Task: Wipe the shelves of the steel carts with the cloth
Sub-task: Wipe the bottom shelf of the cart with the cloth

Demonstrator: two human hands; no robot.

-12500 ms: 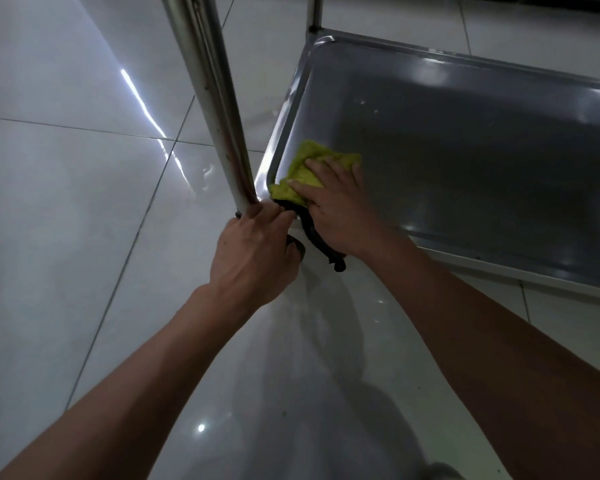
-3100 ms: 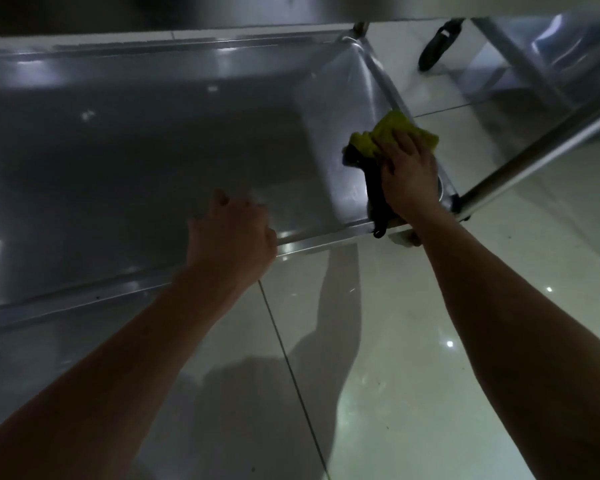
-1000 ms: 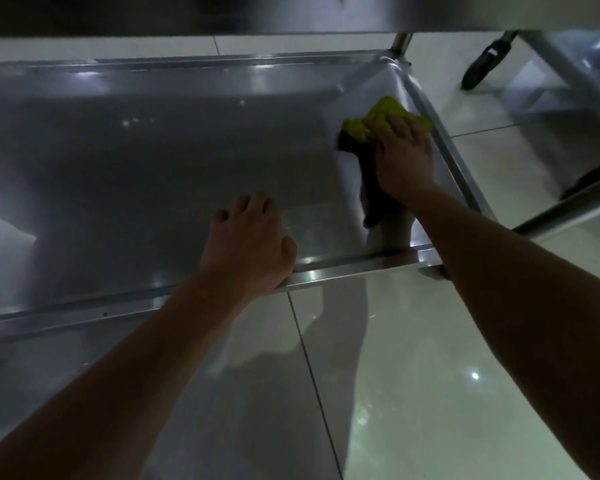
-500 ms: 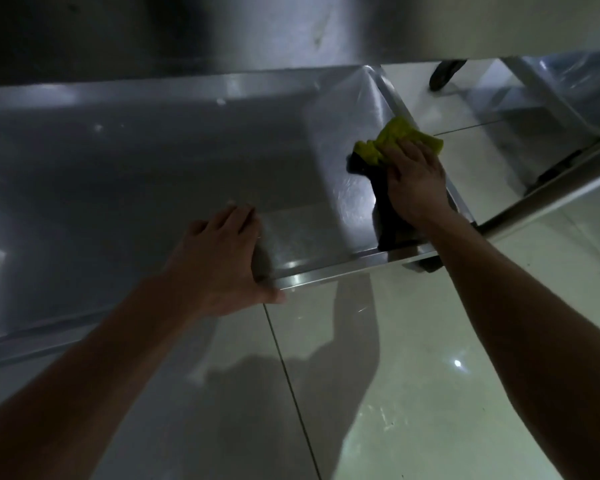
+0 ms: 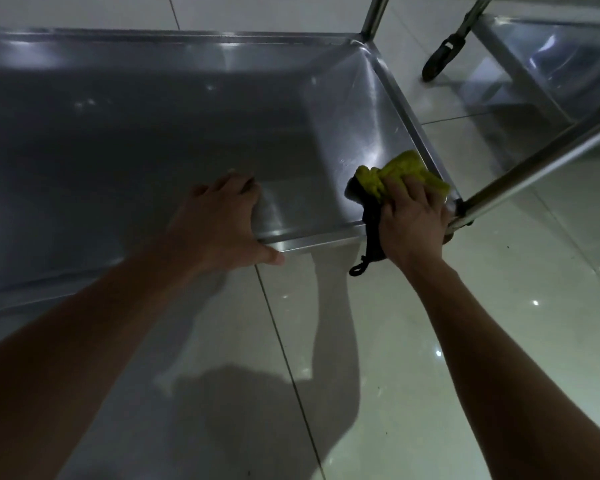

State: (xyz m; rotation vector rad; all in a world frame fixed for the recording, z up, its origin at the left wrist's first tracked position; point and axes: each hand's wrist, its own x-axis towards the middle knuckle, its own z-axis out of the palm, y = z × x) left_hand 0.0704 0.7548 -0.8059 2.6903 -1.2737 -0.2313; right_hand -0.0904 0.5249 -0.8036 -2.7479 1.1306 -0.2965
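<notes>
While the right grip [image 5: 411,216] presses flat, the cloth [image 5: 400,173] lies beneath its fingers.

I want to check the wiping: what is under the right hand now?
Under the right hand lies the yellow cloth, pressed on the shelf near its front right corner. The steel directly beneath cloth and palm is covered, so it cannot be seen.
</notes>
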